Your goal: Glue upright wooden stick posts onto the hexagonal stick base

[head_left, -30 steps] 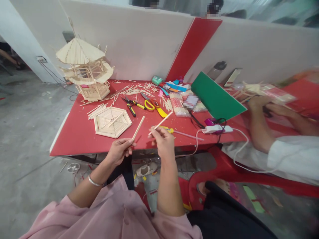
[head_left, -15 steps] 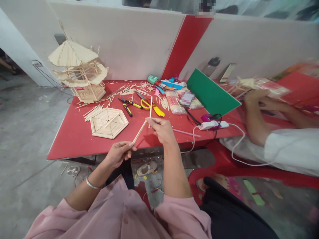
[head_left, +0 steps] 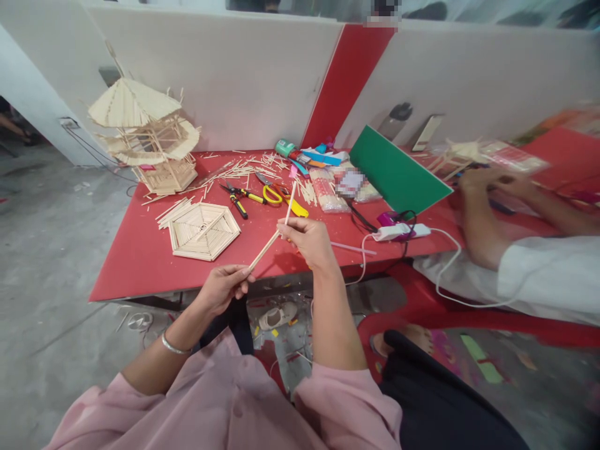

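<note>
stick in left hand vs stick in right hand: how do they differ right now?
Pose: the left-hand stick slants shallowly up to the right, while the right-hand stick stands steeper, near upright.
Ends: the left-hand stick's top reaches the right hand at its fingertips. The right-hand stick's top is free, over the red table.
Shared: both are thin and pale, each pinched at its lower end, the first by the left hand.

Bright, even light fills the scene, leaving only a soft shadow on the counter (head_left: 140, 262) under the right grip (head_left: 307, 240). The wide lens bows the wall (head_left: 234, 75) and stretches the edges. The right side, around a co-worker's arms (head_left: 478, 231), is smeared with blur.
</note>
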{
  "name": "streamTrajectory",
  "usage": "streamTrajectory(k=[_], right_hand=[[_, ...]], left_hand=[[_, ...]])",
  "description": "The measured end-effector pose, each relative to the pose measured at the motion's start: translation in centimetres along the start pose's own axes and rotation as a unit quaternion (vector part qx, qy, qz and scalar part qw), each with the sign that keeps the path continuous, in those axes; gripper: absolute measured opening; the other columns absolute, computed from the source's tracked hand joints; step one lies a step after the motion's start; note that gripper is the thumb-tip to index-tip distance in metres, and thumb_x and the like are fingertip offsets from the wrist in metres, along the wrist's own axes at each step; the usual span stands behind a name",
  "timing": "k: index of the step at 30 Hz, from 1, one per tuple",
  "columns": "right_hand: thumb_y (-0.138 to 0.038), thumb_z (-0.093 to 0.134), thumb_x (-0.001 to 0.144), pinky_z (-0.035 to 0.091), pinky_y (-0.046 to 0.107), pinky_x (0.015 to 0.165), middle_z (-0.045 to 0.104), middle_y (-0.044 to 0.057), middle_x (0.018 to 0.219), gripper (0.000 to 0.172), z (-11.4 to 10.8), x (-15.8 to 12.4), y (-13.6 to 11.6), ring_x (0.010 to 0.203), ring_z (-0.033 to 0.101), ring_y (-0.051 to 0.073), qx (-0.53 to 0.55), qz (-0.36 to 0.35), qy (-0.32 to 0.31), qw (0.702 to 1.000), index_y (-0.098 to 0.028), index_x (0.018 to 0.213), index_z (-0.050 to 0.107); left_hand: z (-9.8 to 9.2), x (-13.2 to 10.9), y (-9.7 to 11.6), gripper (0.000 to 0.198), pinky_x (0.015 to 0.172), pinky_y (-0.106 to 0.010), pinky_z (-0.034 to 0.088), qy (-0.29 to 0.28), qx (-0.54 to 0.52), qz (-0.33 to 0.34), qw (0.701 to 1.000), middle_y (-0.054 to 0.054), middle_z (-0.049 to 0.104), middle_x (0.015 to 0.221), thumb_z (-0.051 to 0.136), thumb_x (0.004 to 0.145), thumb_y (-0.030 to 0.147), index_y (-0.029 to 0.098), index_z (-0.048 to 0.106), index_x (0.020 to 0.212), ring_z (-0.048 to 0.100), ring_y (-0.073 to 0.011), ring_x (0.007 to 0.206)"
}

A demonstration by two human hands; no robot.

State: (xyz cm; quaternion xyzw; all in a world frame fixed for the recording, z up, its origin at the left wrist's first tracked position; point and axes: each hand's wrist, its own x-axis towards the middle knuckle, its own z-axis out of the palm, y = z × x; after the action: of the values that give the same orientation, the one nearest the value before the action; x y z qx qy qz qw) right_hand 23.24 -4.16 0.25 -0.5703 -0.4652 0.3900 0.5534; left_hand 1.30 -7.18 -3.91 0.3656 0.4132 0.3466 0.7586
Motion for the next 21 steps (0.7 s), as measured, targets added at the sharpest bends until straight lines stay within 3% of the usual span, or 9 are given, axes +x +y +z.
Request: streamTrajectory(k=[12,21], right_hand=[[-0.044,0.08,0.064,0.054,0.03,0.066,0.074,0.004,0.073,0.037,0.13,-0.39,0.09,0.064,0.064,0.015,-0.022,-0.003,-0.002,1.0,-0.016,0.089,0.079],[-0.043,0.077,0.067,0.056,0.034,0.072,0.076,0.007,0.077,0.035,0.3,-0.58,0.52,0.069,0.068,0.02,-0.081,-0.013,0.016,0.997,-0.016,0.088,0.079]], left_hand=[[0.1,-0.33,0.27,0.034,0.037,-0.017,0.038,0.035,0.048,0.011,0.998,-0.007,0.069,0.058,0.088,0.057,0.038,0.009,0.074,0.067,0.054,-0.0081,0.041],[-0.36,-0.3,-0.32,0.032,0.039,-0.019,0.045,0.07,0.091,0.055,0.992,-0.011,0.074,0.07,0.086,0.06,0.037,0.009,0.074,0.072,0.065,-0.0139,0.051]])
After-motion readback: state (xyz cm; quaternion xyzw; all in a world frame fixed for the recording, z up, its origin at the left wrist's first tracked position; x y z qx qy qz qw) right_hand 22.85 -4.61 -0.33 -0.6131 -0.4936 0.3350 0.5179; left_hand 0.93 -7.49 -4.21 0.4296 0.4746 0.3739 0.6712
